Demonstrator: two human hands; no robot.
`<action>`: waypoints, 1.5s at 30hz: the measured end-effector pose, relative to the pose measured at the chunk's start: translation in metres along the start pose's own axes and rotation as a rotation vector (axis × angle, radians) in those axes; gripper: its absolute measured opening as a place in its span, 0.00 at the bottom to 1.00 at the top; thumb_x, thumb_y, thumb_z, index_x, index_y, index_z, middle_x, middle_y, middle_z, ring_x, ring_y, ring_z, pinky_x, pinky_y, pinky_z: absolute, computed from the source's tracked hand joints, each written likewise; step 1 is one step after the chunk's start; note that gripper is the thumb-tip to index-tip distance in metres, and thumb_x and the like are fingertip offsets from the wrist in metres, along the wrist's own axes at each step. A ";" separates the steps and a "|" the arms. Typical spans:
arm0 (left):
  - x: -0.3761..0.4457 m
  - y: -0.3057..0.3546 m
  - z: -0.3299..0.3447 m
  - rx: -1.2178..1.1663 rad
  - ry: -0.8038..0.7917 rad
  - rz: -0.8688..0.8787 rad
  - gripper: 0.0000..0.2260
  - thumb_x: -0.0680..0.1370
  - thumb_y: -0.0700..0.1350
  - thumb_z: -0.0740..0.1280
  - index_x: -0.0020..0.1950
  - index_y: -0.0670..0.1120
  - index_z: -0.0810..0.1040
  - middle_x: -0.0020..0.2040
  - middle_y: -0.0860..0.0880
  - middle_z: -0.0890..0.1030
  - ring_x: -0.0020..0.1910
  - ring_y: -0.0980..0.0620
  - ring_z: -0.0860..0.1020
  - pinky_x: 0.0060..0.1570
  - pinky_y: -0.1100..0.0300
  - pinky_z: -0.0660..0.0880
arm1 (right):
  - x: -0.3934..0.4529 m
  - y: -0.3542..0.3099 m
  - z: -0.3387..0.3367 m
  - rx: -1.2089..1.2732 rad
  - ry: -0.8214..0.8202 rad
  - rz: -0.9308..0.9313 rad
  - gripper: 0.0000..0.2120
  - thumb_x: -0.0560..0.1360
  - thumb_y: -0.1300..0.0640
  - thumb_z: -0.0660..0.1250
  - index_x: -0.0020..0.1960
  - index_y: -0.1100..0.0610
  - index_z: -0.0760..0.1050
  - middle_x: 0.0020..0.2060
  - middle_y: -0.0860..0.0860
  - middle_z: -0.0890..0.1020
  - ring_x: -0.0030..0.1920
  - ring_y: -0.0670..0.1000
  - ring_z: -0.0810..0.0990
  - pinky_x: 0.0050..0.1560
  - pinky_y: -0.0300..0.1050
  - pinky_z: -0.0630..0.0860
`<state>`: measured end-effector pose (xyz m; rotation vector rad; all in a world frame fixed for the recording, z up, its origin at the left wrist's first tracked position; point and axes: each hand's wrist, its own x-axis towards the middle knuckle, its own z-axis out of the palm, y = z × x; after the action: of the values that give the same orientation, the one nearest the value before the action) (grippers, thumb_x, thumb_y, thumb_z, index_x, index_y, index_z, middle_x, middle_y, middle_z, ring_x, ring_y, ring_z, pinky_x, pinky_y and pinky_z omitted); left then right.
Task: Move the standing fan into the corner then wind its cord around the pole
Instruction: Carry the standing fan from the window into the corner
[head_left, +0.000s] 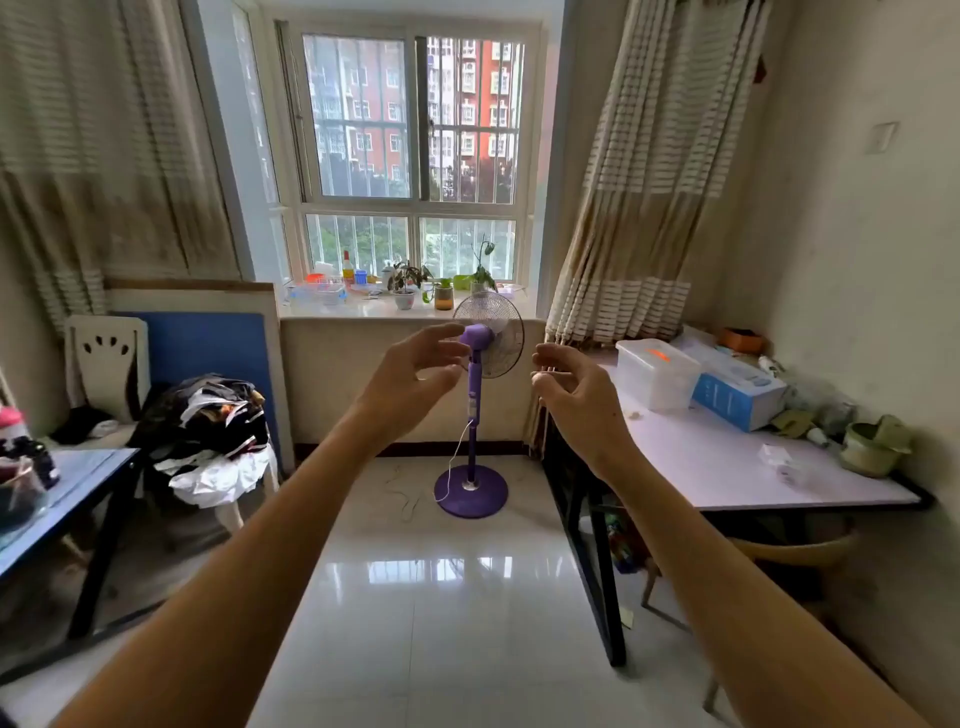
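Observation:
A purple standing fan (474, 395) stands upright on the tiled floor below the window, its round base (471, 490) near the table on the right. Its white cord (415, 499) hangs from the pole and trails loose over the floor to the left of the base. Both my arms are stretched out towards the fan. My left hand (410, 379) is open with fingers spread, in front of the fan's motor housing. My right hand (574, 387) is open too, to the right of the fan head. Neither hand holds anything; whether they touch the fan is unclear.
A white table (727, 467) with a plastic box (655, 373), a blue carton and a pot stands at the right, with a chair beneath. A chair heaped with clothes (208, 431) and a blue table (78, 467) are at the left. Striped curtains (644, 208) hang beside the window.

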<state>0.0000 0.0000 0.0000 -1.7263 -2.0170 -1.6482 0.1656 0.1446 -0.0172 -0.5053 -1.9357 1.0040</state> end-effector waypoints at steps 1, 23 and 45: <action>-0.001 -0.004 -0.002 -0.018 0.000 -0.006 0.20 0.79 0.38 0.68 0.68 0.54 0.73 0.54 0.59 0.81 0.52 0.71 0.79 0.49 0.76 0.74 | 0.000 0.001 0.005 -0.003 0.004 0.001 0.18 0.79 0.59 0.67 0.68 0.53 0.77 0.55 0.43 0.82 0.50 0.35 0.81 0.57 0.41 0.79; 0.119 -0.177 0.028 0.028 -0.081 -0.167 0.19 0.79 0.41 0.68 0.70 0.52 0.73 0.55 0.62 0.80 0.56 0.67 0.79 0.47 0.75 0.76 | 0.135 0.143 0.092 0.094 -0.041 0.116 0.17 0.80 0.64 0.66 0.68 0.58 0.76 0.50 0.37 0.79 0.44 0.26 0.80 0.38 0.24 0.75; 0.374 -0.439 0.087 -0.137 -0.094 -0.319 0.18 0.79 0.35 0.67 0.67 0.48 0.76 0.56 0.48 0.84 0.55 0.59 0.82 0.52 0.66 0.78 | 0.414 0.349 0.196 0.068 -0.055 0.286 0.19 0.76 0.57 0.67 0.66 0.53 0.77 0.56 0.47 0.83 0.46 0.47 0.82 0.43 0.44 0.79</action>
<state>-0.4124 0.3965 -0.1113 -1.6156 -2.3804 -1.8648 -0.2342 0.5393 -0.1423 -0.7368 -1.9047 1.2715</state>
